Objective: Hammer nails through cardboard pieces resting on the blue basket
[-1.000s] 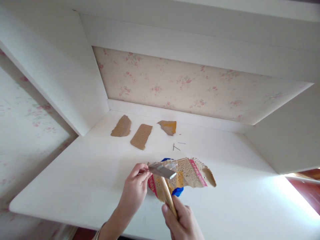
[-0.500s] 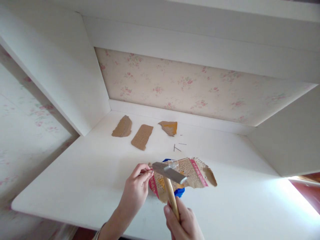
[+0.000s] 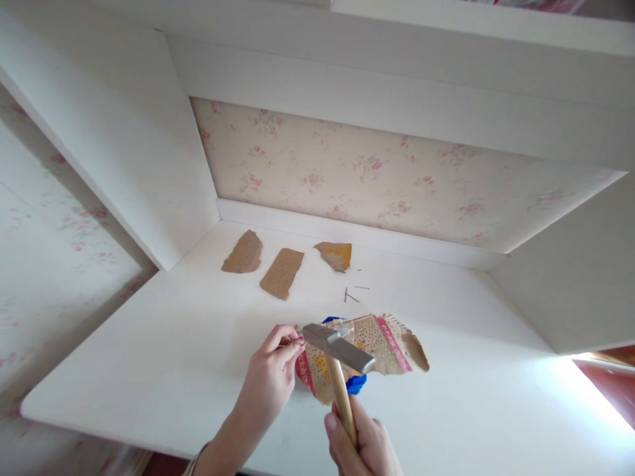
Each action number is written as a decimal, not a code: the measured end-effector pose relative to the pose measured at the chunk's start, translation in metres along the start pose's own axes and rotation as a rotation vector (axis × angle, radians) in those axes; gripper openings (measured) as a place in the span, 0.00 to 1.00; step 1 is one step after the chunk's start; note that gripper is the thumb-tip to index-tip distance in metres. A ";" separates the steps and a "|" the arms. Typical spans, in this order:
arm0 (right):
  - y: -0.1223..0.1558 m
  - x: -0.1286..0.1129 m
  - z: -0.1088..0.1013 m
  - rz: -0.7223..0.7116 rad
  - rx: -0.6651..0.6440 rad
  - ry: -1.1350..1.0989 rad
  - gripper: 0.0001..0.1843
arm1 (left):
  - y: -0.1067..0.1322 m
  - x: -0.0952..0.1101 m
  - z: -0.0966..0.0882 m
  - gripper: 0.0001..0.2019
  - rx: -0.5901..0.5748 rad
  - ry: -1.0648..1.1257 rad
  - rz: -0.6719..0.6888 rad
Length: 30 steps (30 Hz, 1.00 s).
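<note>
My right hand [image 3: 364, 439] is wrapped round the wooden handle of a hammer [image 3: 340, 345]. Its grey metal head hangs over a torn, hole-dotted piece of cardboard [image 3: 367, 337] with pink printed bands, and one end comes close to my left fingertips. At the cardboard's left edge my left hand [image 3: 275, 363] is closed in a pinch on a thin nail, mostly hidden by the fingers. Something blue [image 3: 356, 385] shows from beneath the cardboard, its shape largely covered.
Three smaller cardboard scraps, a left one [image 3: 243, 252], a middle one [image 3: 282, 273] and one with orange print [image 3: 336, 255], lie toward the back of the white table [image 3: 149, 344]. Several loose nails [image 3: 351, 295] rest near them. White panels and a shelf [image 3: 397, 86] enclose the table.
The hammer head has shifted very slightly, its right end a little lower and farther right. Both hands keep their places and grips; the camera view has tilted a touch.
</note>
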State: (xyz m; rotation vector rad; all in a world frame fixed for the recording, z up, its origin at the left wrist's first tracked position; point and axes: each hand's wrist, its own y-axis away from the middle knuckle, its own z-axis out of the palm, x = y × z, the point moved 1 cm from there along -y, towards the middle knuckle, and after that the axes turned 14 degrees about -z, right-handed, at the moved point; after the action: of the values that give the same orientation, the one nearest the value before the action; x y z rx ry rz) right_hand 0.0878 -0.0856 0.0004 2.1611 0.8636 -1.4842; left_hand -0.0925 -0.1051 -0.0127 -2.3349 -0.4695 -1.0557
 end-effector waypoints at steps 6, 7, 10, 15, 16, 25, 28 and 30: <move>0.000 -0.002 -0.001 0.005 -0.008 -0.018 0.26 | -0.001 0.001 -0.001 0.11 0.005 -0.012 0.014; 0.000 -0.002 -0.001 0.020 -0.014 -0.032 0.26 | -0.001 0.002 -0.001 0.11 0.006 -0.008 0.010; 0.001 -0.003 -0.003 0.032 -0.044 -0.026 0.27 | -0.002 0.003 0.000 0.11 0.002 -0.008 0.002; 0.002 -0.004 -0.006 0.050 -0.012 -0.081 0.27 | -0.001 0.001 0.001 0.10 0.007 -0.001 -0.008; 0.002 -0.004 -0.007 0.054 -0.010 -0.075 0.26 | -0.001 0.000 0.001 0.10 0.005 -0.006 -0.002; 0.000 -0.012 -0.013 0.064 -0.043 -0.052 0.25 | -0.001 0.000 0.000 0.11 -0.023 -0.056 0.005; -0.001 -0.012 -0.012 0.020 -0.067 0.003 0.25 | -0.002 0.001 0.000 0.11 -0.024 -0.069 0.005; -0.001 -0.010 -0.012 0.039 -0.054 -0.033 0.25 | -0.003 0.002 0.000 0.10 -0.016 -0.062 0.004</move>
State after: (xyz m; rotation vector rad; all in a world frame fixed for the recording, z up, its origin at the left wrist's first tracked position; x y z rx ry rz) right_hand 0.0927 -0.0805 0.0138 2.0969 0.8361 -1.4574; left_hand -0.0926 -0.1031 -0.0101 -2.3870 -0.4817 -0.9908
